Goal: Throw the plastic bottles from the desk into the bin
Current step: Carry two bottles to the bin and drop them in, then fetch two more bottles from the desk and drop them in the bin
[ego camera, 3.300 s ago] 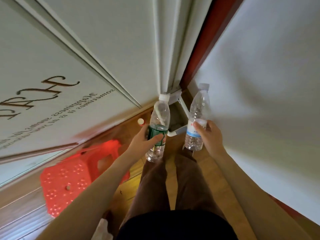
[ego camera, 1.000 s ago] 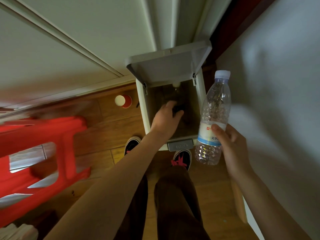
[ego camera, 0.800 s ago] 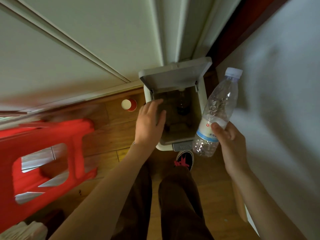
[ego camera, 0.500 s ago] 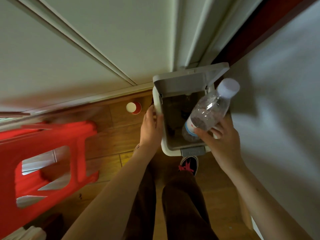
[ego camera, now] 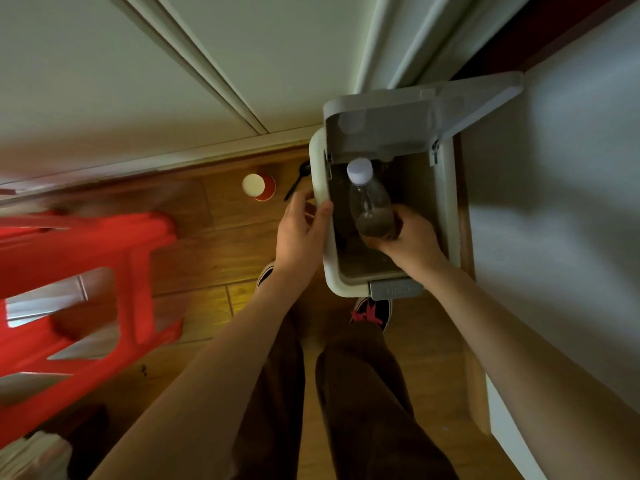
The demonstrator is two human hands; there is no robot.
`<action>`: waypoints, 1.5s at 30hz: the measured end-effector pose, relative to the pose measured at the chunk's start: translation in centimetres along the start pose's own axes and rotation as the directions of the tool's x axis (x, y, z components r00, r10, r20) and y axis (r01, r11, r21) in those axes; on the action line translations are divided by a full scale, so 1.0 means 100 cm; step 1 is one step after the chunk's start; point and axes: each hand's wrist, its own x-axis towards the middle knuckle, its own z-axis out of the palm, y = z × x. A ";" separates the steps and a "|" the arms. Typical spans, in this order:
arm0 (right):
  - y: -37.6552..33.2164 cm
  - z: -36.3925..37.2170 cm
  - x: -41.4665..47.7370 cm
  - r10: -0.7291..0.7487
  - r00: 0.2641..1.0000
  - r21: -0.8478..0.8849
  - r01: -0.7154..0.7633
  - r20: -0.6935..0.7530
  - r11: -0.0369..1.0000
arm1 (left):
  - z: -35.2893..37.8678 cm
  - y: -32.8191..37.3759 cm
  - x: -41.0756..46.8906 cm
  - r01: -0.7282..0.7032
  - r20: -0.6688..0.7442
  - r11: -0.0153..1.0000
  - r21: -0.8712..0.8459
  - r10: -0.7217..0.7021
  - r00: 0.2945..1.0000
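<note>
Compared with half a second ago, the clear plastic bottle [ego camera: 370, 202] is now sitting lower, its body inside the mouth of the bin [ego camera: 320, 216] instead of tilted across the rim, and the white cap [ego camera: 360, 170] is pointing toward the raised lid [ego camera: 388, 123].

At the far left a red plastic stool [ego camera: 79, 282], moulded with cut-out openings, is blurring across the wooden floor [ego camera: 207, 244]. Further right a red paper cup [ego camera: 258, 186] with a pale inside is standing on the planks, and just beside it a black spoon [ego camera: 298, 180] is lying near the bin's left wall.

The left hand [ego camera: 299, 230] is curling its fingers [ego camera: 327, 211] over the bin's rounded left rim, thumb inside, gripping it. The bin is a pale grey rectangular plastic box with a dark interior, wedged between the white panelled wall and a white surface at right. The right hand [ego camera: 410, 239] is reaching into the opening and clasping the bottle's lower half, its fingers wrapping round the ribbed, see-through body.

Below the bin's front pedal [ego camera: 394, 289] a dark shoe [ego camera: 372, 311] with red laces is showing, above brown trouser legs.
</note>
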 end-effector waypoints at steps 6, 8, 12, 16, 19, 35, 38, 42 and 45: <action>0.002 0.002 0.018 0.107 0.994 0.007 -0.107 0.033 0.994 | 0.001 -0.001 0.000 0.005 0.008 0.999 -0.033 -0.005 1.000; 0.004 0.006 0.021 0.127 0.991 -0.007 -0.127 0.051 0.992 | 0.001 -0.002 0.000 0.009 0.006 0.999 -0.044 -0.009 1.000; 0.001 0.009 0.019 0.112 0.993 -0.010 -0.112 0.040 0.994 | 0.000 0.000 -0.001 0.026 0.012 0.999 -0.045 -0.025 1.000; -0.022 -0.003 -0.006 0.050 0.995 0.026 -0.048 -0.092 0.999 | -0.011 0.016 -0.010 0.028 0.039 0.998 0.047 -0.030 0.999; -0.054 -0.024 -0.048 0.022 0.983 0.123 0.001 -0.184 0.992 | -0.035 0.050 -0.036 -0.018 0.043 0.986 0.166 0.011 0.999; -0.309 -0.223 -0.425 -0.359 0.882 -0.128 0.335 -0.306 0.933 | -0.237 0.341 -0.367 -0.458 0.114 0.825 0.332 0.447 0.887; -0.301 -0.224 -0.456 -0.288 0.915 -0.146 0.255 -0.284 0.956 | -0.246 0.331 -0.394 -0.457 0.183 0.809 0.370 0.419 0.889; -0.269 -0.208 -0.477 -0.150 0.965 -0.163 0.116 -0.213 0.980 | -0.251 0.296 -0.396 -0.350 0.282 0.811 0.469 0.238 0.930; -0.253 -0.191 -0.489 -0.013 0.976 -0.143 -0.019 -0.220 0.990 | -0.259 0.280 -0.390 -0.319 0.327 0.798 0.511 0.162 0.931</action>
